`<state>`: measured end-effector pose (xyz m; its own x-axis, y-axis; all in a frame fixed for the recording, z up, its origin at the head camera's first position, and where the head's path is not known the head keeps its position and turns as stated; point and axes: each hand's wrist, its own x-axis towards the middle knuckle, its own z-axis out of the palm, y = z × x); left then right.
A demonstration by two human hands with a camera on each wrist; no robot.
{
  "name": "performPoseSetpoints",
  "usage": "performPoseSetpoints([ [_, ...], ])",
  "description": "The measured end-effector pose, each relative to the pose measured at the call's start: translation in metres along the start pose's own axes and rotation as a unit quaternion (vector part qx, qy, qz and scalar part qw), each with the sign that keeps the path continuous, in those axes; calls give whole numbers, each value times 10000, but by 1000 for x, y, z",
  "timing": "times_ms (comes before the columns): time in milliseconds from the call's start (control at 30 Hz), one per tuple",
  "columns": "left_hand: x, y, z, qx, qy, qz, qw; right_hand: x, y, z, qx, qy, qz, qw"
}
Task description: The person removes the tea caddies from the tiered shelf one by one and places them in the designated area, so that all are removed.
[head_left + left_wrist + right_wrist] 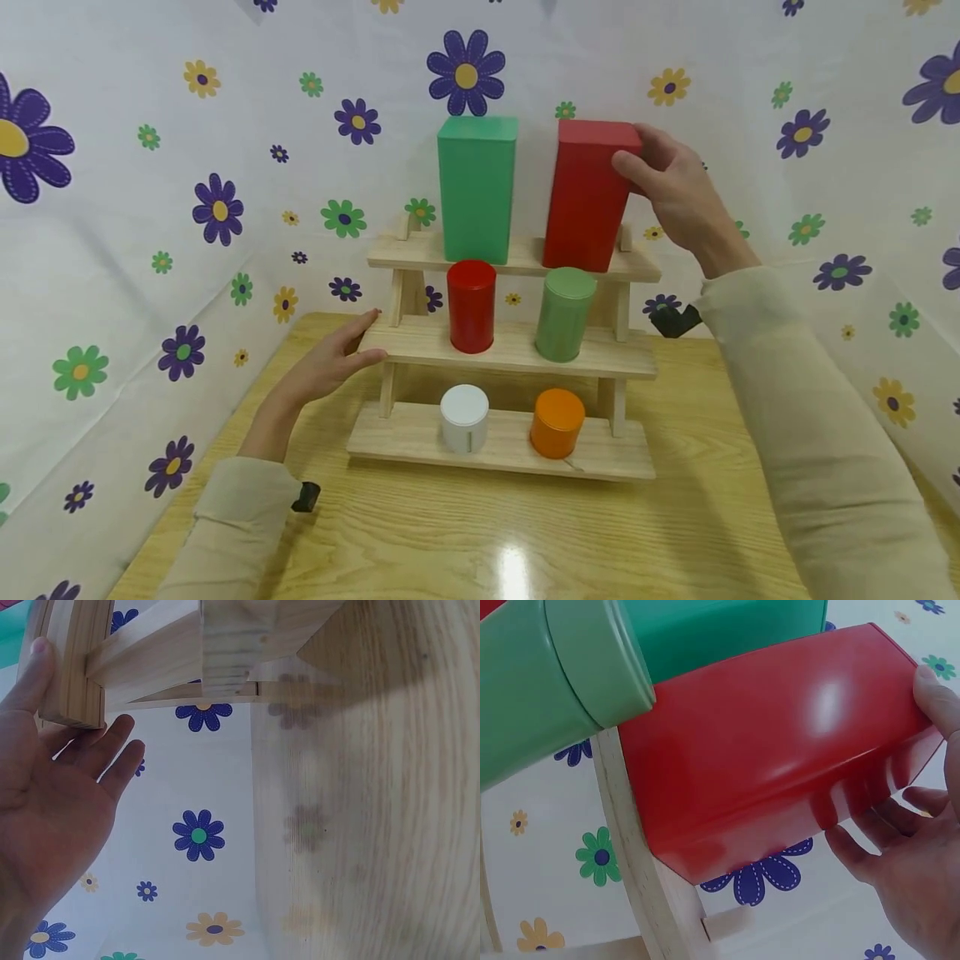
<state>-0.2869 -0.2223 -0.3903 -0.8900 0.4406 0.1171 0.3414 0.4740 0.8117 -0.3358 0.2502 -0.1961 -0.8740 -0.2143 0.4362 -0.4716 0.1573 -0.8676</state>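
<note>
A: Right hand?
B: Right hand (678,192) is at the upper right corner of the glossy red rectangular box (588,200). Thumb (934,694) on the front face's edge near the top, fingers (855,855) against the right side. Part-open, bent round that corner, box between them.
A: Box position?
B: On end, right part of the top shelf (528,250) of a three-tier pale wooden stand (622,312). Lower half is well clear of the fingers. Can't tell if the base sits fully flat.
A: Neighbours?
B: Glossy green rectangular box (476,196) to its left, gap between. Light green lidded cylinder (564,317) one tier down, in front.
A: Left hand?
B: Left hand (326,362) holds the left end of the middle shelf (513,337). Board between thumb and nearest fingers; outer two extend free of the wood.
A: Rest?
B: Red cylinder (472,308), middle shelf. Short white cylinder (463,421) and short orange cylinder (557,425), bottom shelf (510,433). Stand's on a wood-grain worktop (420,533).
</note>
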Motion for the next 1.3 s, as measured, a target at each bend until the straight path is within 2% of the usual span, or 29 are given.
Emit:
performPoseSetpoints([
  [100, 0, -1, 1, -28, -10, 6, 10000, -4, 0, -4, 202, 110, -30, 9997],
  [333, 0, -1, 0, -5, 40, 73, 10000, -13, -1, -16, 1378, 197, -152, 9902],
  [533, 0, -1, 2, -97, 33, 48, 9999, -24, -11, -30, 1799, 442, 26, 9827],
  [867, 0, -3, 0, 111, 99, -20, 9999, -53, -23, -59, 1764, 425, 4, 9834],
  [1100, 1, -2, 0, 156, 113, -84, 9998, -76, -24, -80, 1353, 400, 114, 9899],
  [1300, 0, -1, 1, 115, 119, -44, 9999, -95, -19, -96, 1087, 458, -143, 9929],
])
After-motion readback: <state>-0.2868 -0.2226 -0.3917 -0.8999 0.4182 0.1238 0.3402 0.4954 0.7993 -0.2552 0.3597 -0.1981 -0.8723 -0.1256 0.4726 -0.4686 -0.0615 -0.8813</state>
